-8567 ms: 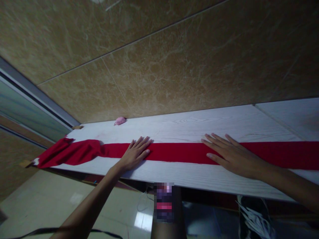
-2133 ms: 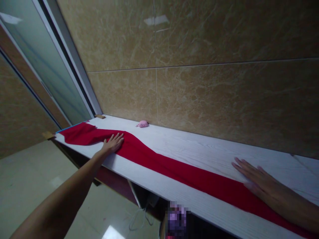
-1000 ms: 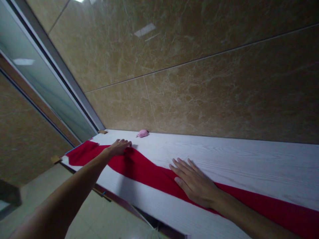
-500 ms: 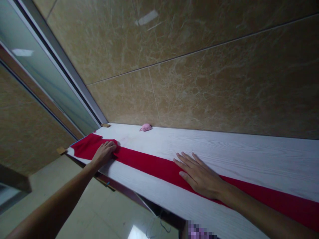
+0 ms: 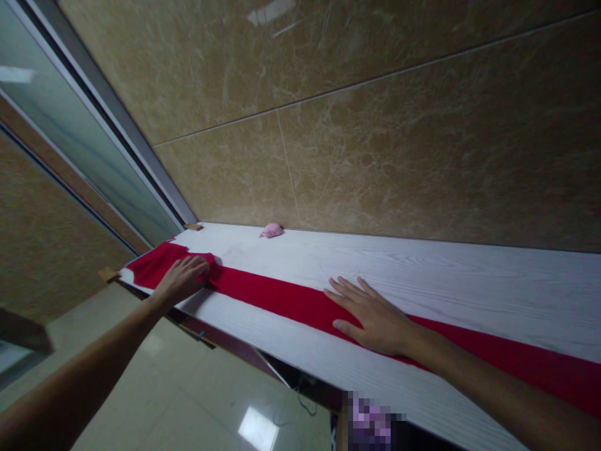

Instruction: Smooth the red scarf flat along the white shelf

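Observation:
A long red cloth (image 5: pixel 272 295) runs lengthwise along a white wood-grain board (image 5: pixel 300 255). Its left part is wider and a little rumpled. Toward that left part, my left hand (image 5: pixel 183 275) is on the cloth with bent fingers closed on a small raised fold; the thumb is hidden. My right hand (image 5: pixel 373 316) lies flat over the middle of the strip, fingers spread, holding nothing. Its fingertips reach past the cloth's far edge onto the white board. My right forearm covers some of the strip at the right.
A small pink object (image 5: pixel 272 230) sits against the brown marble-patterned wall (image 5: pixel 375 156). Wooden blocks (image 5: pixel 109 274) are at the board's left end. Below the near edge are a cable (image 5: pixel 307 404) and tiled floor (image 5: pixel 188 388). A glass panel (image 5: pixel 94 144) rises at left.
My left hand has slid slightly left along the cloth. The right hand remains flat in the same spot. The whole view has shifted a little.

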Tool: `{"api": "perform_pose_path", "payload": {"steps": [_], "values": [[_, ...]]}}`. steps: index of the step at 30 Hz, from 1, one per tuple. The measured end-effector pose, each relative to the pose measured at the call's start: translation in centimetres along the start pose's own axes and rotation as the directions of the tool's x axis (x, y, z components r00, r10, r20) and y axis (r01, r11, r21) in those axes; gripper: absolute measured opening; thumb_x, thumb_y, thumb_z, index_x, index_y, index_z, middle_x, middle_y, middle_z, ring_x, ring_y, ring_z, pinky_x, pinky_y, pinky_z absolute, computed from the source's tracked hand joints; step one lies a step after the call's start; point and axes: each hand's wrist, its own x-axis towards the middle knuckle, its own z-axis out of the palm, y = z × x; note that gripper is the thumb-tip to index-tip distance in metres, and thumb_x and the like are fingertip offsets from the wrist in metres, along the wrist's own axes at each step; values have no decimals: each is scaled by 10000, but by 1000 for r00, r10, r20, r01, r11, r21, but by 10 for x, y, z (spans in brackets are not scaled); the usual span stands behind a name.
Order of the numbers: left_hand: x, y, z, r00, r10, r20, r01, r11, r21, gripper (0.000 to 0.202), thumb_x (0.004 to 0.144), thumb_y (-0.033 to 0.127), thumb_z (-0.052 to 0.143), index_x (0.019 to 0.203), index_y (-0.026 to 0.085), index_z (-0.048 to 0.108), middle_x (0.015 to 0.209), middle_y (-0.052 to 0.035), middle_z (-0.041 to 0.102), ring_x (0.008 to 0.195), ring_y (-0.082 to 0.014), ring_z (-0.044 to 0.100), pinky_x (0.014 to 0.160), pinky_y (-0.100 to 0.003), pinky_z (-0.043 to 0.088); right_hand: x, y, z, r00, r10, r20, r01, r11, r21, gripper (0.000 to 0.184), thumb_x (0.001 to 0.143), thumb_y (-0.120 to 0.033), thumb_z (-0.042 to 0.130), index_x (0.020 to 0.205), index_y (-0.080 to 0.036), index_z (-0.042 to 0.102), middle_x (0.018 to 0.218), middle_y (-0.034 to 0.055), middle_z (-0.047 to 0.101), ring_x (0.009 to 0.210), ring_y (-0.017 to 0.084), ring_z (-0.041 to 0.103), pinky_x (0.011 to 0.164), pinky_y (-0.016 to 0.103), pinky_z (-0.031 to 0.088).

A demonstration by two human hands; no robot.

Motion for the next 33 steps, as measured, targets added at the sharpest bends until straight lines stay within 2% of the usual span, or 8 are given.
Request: {"api": "perform_pose_path", "payload": {"steps": [6, 12, 19, 24, 26, 28, 30, 33], "values": [[-7, -5, 3, 999, -44, -3, 44, 998, -38, 290, 884, 315, 589, 1086, 203, 763, 1180, -180, 705, 1118, -377, 656, 928, -478, 537, 1, 3, 4, 1000, -21, -2, 21, 1000, -10, 692, 1023, -640, 451, 1581, -231, 447, 1691, 101, 267, 1586, 306, 190, 1293, 599, 91], [-15, -21, 12, 999, 28, 26, -26, 995, -92, 321, 932, 327, 524, 1070, 233, 800, 1226, -146, 706, 1154, -344, 628, 978, -476, 520, 0, 1, 1, 999, -13, 39, 15, 999, -29, 743, 1014, -662, 448, 1595, -198, 418, 1694, 115, 245, 1590, 312, 172, 1292, 601, 76], [-28, -26, 22, 998, -12, 65, 19, 994, -104, 422, 950, 342, 447, 1166, 261, 800, 1098, -145, 722, 1045, -330, 639, 920, -473, 544, 1, 2, 1, 999, -20, 34, 21, 999, -35, 759, 1010, -685, 432, 1590, -194, 428, 1695, 121, 244, 1590, 316, 170, 1289, 607, 93], [-39, -24, 25, 991, -87, 98, 98, 988, -117, 515, 935, 350, 413, 1332, 227, 717, 1169, -119, 739, 1030, -306, 683, 805, -371, 569, 0, 4, 4, 1000, -25, 7, 26, 999, -33, 743, 1006, -688, 443, 1581, -218, 450, 1689, 107, 280, 1582, 323, 203, 1294, 590, 103], [-38, -14, 20, 983, -181, 44, 185, 972, -147, 545, 956, 343, 385, 1411, 211, 652, 1204, -108, 736, 959, -284, 702, 698, -328, 553, 0, 4, 5, 1000, -26, 0, 26, 999, -26, 740, 1005, -681, 456, 1579, -214, 453, 1688, 111, 280, 1581, 329, 204, 1294, 594, 101], [-27, 5, 12, 970, -230, -80, 210, 956, -205, 533, 992, 348, 348, 1419, 208, 635, 1225, -107, 730, 969, -271, 702, 726, -332, 564, 1, 4, 4, 1000, -29, 1, 29, 999, -21, 745, 1003, -682, 457, 1579, -209, 453, 1688, 118, 275, 1580, 334, 201, 1290, 606, 101], [-7, 30, 4, 971, -170, -169, 120, 956, -269, 510, 1024, 384, 325, 1331, 212, 694, 1233, -113, 729, 1072, -276, 683, 893, -389, 571, 1, 3, 3, 999, -30, 13, 30, 999, -21, 760, 1002, -690, 447, 1583, -200, 444, 1689, 124, 266, 1581, 338, 192, 1287, 616, 94], [27, 67, 2, 997, 1, -80, -28, 939, -342, 547, 1042, 459, 297, 1333, 230, 700, 1384, -111, 675, 1315, -309, 581, 1123, -505, 463, 2, 2, 1, 999, -12, 53, 14, 999, -41, 788, 1006, -704, 413, 1598, -184, 411, 1695, 131, 235, 1585, 337, 166, 1287, 620, 78]]}}
